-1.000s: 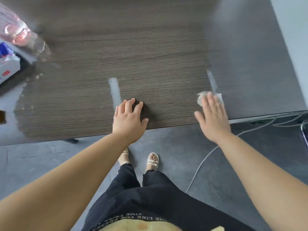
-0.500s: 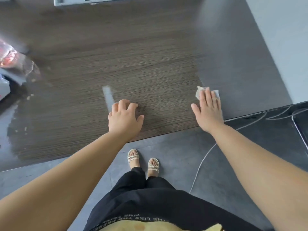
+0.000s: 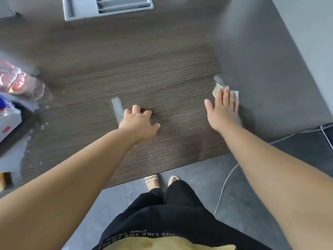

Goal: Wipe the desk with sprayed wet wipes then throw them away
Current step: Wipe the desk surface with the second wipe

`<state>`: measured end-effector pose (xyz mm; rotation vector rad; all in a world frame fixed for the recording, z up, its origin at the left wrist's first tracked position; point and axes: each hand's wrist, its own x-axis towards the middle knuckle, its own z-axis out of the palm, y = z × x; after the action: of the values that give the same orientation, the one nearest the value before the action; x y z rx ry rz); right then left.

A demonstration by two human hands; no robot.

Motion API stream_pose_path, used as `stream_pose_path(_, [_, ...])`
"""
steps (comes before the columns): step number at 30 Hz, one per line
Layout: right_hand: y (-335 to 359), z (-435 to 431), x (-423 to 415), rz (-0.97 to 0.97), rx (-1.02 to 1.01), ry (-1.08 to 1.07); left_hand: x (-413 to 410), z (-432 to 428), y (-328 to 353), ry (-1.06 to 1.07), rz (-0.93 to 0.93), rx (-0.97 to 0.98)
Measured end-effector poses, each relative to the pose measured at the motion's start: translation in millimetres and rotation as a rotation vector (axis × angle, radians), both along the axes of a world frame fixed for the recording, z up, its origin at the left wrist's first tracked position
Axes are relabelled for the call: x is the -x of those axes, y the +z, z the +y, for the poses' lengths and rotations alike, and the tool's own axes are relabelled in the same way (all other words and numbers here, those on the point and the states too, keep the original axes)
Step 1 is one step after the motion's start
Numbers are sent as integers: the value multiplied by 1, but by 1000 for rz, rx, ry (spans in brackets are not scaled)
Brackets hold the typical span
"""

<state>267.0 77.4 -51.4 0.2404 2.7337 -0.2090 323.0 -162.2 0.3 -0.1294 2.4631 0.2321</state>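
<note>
A dark wood-grain desk (image 3: 162, 73) fills the view. My right hand (image 3: 223, 110) lies flat on a crumpled white wet wipe (image 3: 217, 88) and presses it against the desk's right part; the wipe's edges stick out past the fingertips. My left hand (image 3: 139, 123) rests on the desk near the middle with its fingers curled and nothing in it. At the far left a clear spray bottle (image 3: 16, 82) with pink liquid lies beside a wipes packet (image 3: 7, 120).
A grey cable tray (image 3: 108, 6) is set into the desk's far edge. A pale wall (image 3: 310, 29) runs along the right. White cables (image 3: 227, 181) trail over the grey floor below the desk's near edge, by my sandalled feet.
Both hands have moved farther onto the desk, away from its near edge. The right hand has pushed the wipe forward. The view has tilted up, and the cable tray now shows.
</note>
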Motion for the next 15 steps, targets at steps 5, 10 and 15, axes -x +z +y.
stream_pose_path(5, [-3,-87,-43,48,60,437,0,-4,3,4,2,-18])
stream_pose_path(10, [-3,-32,-14,64,57,803,10,-1,5,119,45,-43])
stream_pose_path(15, [6,-20,43,-70,-2,152,30,7,2,225,129,-43])
